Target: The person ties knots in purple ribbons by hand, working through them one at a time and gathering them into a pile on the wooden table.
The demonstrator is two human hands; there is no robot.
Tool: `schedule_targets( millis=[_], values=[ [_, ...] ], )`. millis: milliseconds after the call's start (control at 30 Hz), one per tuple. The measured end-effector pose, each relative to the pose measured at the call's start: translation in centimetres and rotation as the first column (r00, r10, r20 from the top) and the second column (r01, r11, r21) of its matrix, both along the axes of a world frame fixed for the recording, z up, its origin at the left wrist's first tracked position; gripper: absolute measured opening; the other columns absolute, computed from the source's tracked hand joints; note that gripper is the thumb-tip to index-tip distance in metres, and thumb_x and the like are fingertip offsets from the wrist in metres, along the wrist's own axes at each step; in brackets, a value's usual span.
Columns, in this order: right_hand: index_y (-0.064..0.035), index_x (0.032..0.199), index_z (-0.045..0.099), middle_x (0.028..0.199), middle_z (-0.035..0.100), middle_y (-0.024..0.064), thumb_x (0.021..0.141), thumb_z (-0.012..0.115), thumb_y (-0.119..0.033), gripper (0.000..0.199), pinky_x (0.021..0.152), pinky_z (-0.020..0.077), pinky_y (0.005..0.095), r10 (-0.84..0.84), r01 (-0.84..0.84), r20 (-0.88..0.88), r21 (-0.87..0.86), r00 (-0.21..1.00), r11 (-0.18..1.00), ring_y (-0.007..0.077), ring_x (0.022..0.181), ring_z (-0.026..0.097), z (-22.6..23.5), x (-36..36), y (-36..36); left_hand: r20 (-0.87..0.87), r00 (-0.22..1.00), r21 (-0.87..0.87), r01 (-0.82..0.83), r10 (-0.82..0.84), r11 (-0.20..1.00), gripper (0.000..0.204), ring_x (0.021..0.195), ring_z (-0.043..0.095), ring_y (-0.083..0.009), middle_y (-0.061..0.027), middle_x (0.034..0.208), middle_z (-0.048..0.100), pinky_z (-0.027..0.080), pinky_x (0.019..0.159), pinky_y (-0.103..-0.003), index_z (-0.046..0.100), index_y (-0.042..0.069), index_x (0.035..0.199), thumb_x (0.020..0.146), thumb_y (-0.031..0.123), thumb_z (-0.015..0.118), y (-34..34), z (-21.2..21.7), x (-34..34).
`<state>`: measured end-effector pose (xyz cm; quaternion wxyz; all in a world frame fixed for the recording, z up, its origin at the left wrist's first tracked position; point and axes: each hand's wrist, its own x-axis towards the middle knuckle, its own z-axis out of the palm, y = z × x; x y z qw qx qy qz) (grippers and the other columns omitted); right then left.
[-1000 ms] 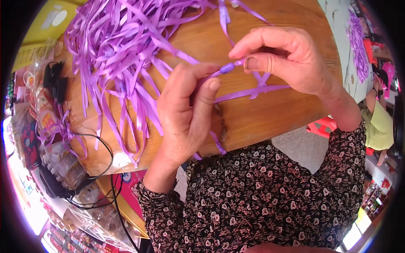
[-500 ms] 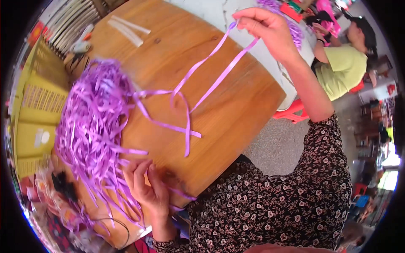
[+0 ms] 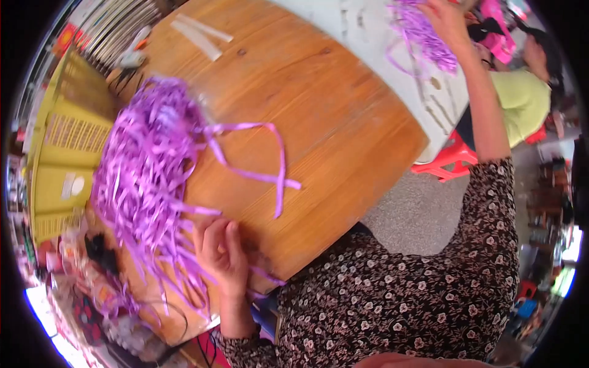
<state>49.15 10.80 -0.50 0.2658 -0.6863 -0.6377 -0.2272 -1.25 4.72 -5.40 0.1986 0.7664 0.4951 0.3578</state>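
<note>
My right hand (image 3: 449, 26) reaches to the far right, over a smaller heap of purple ribbons (image 3: 429, 46) on a white table. Its fingers look pinched on a ribbon (image 3: 397, 60) whose loop hangs at the heap's left side; blur softens the fingertips. Nearer me, my left hand (image 3: 222, 254) hovers by the lower edge of a big tangled pile of purple ribbons (image 3: 147, 153), fingers loosely bent and apart, with nothing seen in them. From the pile a long ribbon (image 3: 283, 150) curves across the wooden table (image 3: 331, 122), its loose ends crossing.
A yellow plastic basket (image 3: 67, 159) stands left of the pile. Two whitish sticks (image 3: 202, 38) and a glue gun (image 3: 132, 58) lie at the back left. Beyond a red stool (image 3: 448, 161), a person in a yellow top (image 3: 521, 104) sits at the right.
My right hand has carried the doubled ribbon up and right, from above the wooden table to the heap on the white table. My left hand stays by the big pile.
</note>
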Motion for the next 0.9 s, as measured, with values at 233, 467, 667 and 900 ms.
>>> schedule_targets(
  millis=[233, 467, 667, 900],
  values=[
    [-0.0006, 0.101, 0.064, 0.095, 0.065, 0.0048, 0.085, 0.062, -0.01, 0.019, 0.076, 0.0472, 0.0252, 0.345, -0.532, -0.602, -0.158, 0.72, 0.832, 0.0137, 0.086, 0.061, -2.3, -13.0, 3.3, 0.184, 0.982, -0.069, -0.031, 0.043, 0.997, 0.006, 0.084, 0.052, -0.0196, -0.0085, 0.086, 0.055, 0.041, 0.077, -0.028, 0.057, 0.0, 0.084, 0.08, -0.004, 0.059, 0.0, 0.7, 0.7],
    [-0.0012, 0.093, 0.065, 0.091, 0.062, 0.0111, 0.081, 0.064, -0.012, 0.016, 0.071, 0.0487, 0.0338, 0.702, -0.789, -0.371, -0.184, 0.608, 0.586, 0.0276, 0.081, 0.061, -2.6, -27.1, 6.3, 0.327, 0.943, -0.135, 0.115, -0.066, 0.984, 0.004, 0.075, 0.054, -0.0185, -0.0089, 0.083, 0.057, 0.044, 0.067, -0.027, 0.059, -0.001, 0.082, 0.082, 0.001, 0.063, -0.4, 2.7, 0.1],
    [-0.0019, 0.088, 0.064, 0.083, 0.06, 0.0111, 0.078, 0.065, -0.015, 0.016, 0.068, 0.0476, 0.0369, 0.682, -0.715, -0.215, -0.183, 0.699, 0.675, 0.0297, 0.076, 0.058, -6.1, -29.2, 9.9, 0.424, 0.901, -0.146, 0.168, -0.091, 0.975, 0.007, 0.071, 0.053, -0.016, -0.0079, 0.08, 0.056, 0.043, 0.064, -0.025, 0.058, -0.001, 0.08, 0.082, 0.002, 0.063, 0.0, 3.5, 0.5],
    [-0.0004, 0.083, 0.061, 0.08, 0.062, 0.0071, 0.083, 0.06, -0.008, 0.007, 0.06, 0.0463, 0.0287, 0.602, -0.789, -0.596, -0.089, 0.531, 0.608, 0.0172, 0.066, 0.057, -3.5, -28.2, 7.9, 0.491, 0.868, -0.153, 0.175, -0.079, 0.973, 0.005, 0.075, 0.054, -0.0168, -0.0092, 0.083, 0.057, 0.044, 0.067, -0.027, 0.059, -0.002, 0.084, 0.082, 0.001, 0.062, 0.5, 2.8, 0.4]
  ],
)
